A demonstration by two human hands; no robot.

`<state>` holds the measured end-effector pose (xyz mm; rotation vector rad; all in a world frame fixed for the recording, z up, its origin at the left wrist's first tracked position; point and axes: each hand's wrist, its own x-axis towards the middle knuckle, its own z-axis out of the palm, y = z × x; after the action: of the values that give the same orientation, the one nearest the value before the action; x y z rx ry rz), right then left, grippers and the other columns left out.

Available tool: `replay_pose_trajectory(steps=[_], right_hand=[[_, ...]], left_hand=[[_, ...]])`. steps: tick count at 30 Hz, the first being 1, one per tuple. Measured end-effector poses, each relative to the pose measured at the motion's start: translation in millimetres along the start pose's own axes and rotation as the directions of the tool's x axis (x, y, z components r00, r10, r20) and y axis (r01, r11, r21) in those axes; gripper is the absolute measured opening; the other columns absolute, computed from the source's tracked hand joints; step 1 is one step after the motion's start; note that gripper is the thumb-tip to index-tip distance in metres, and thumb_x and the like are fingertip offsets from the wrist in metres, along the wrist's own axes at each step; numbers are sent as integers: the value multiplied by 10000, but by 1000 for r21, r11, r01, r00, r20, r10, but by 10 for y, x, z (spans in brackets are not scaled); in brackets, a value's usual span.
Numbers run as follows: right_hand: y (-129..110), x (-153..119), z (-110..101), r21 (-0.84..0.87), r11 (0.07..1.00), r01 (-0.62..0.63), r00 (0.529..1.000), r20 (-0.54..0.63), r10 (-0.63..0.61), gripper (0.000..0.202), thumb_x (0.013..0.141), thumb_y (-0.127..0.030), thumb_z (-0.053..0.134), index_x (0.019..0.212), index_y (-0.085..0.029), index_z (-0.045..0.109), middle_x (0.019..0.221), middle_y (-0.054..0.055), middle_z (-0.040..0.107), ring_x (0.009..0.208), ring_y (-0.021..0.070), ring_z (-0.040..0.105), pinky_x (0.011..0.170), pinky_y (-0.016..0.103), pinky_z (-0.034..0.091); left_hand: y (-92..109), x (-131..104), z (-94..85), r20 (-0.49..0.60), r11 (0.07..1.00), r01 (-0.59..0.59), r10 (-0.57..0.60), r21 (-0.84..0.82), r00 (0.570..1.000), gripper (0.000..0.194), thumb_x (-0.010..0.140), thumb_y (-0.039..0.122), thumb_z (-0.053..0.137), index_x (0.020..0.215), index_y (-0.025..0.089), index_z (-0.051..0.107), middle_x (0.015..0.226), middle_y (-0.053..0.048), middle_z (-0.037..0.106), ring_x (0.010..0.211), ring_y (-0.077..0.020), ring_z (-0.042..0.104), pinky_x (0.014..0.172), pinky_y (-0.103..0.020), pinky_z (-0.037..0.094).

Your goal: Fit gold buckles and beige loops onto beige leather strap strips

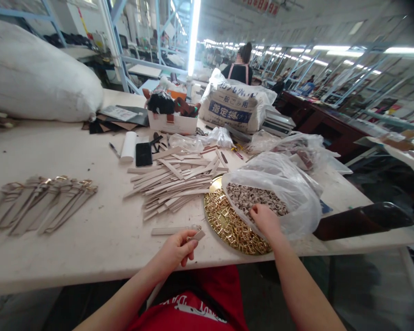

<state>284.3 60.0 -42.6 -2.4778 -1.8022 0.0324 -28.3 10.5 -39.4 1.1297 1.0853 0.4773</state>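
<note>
My left hand (178, 248) is closed on a beige strap (172, 231), pinching it close to a gold buckle at its end. The strap's length lies over the table to the left of my fingers. My right hand (264, 219) reaches into a clear plastic bag (296, 202) full of small grey-beige loops (253, 195). Its fingertips are pressed together among the loops, and I cannot make out what is between them. Under the bag's edge, a round gold tray (216, 184) holds many gold buckles (227, 220).
Loose beige strips (172, 184) are heaped mid-table. Buckled straps (44, 202) lie in a row at left. Behind stand a box of dark scraps (172, 123), a phone (144, 154), a printed sack (232, 108) and a large white sack (37, 73). A dark rounded object (365, 220) juts over the right edge.
</note>
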Motion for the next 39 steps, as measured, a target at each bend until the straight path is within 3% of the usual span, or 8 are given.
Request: replay_pose_trajectory(steps=[3,6,9,12,17,25,31,39], right_hand=[[-32,-82,-108,54,999,2,995,-103,3,234,797,-253,418,874,-142,609,907,129,628,797,217,579,674,303,382],[-249,-312,-255,319,942,103,984,-173,-48,222,783,-280,446,904,-160,588,844,82,631,749,194,568,687,298,398],[-623,-606,-331,655,741,151,981,-4,-196,167,764,-346,497,751,-190,555,630,6,568,577,147,506,561,266,386],[-938,-813,-295,892,451,-12,924,183,-337,227,721,-390,572,650,-201,468,535,-39,485,498,109,431,484,239,342],[-1103,-915,-164,943,178,-281,855,330,-400,279,691,-419,637,682,-186,485,540,-45,508,515,94,452,543,240,377],[-1232,-1034,-79,965,79,-249,928,261,-265,285,671,-415,661,817,-197,550,626,-28,543,574,120,511,595,274,421],[-1257,-1090,10,952,150,-265,899,300,-319,275,666,-416,662,777,-181,573,619,-23,533,583,120,483,593,270,403],[-1352,-1233,-31,938,55,-344,865,339,-370,273,678,-424,656,781,-204,533,610,-32,522,598,131,498,612,275,411]], left_hand=[[31,-14,0,-31,1000,-18,18,11,999,410,727,443,502,1008,145,512,494,83,472,343,-42,333,367,-170,237],[128,-16,58,-4,996,-64,65,55,998,299,755,408,486,902,150,524,497,76,476,353,-42,341,371,-165,254],[251,-2,132,31,988,-127,125,82,992,256,777,410,477,797,156,499,507,64,493,366,-43,364,379,-159,278],[322,-6,148,6,983,-152,152,101,988,273,787,431,470,789,159,492,512,60,490,370,-46,372,373,-154,283],[290,-64,82,-74,978,-150,161,144,984,285,798,436,449,807,160,518,507,57,476,381,-57,376,363,-154,283],[240,-61,100,-94,957,-132,161,258,983,239,788,362,442,686,157,511,494,48,475,419,-63,394,415,-165,287],[163,-78,42,1,986,-70,71,154,998,192,773,302,445,874,155,514,547,57,476,413,-62,380,392,-165,283],[103,-149,-26,5,978,-206,206,6,979,259,769,168,423,1026,153,403,706,8,556,618,-94,494,535,-195,384]])
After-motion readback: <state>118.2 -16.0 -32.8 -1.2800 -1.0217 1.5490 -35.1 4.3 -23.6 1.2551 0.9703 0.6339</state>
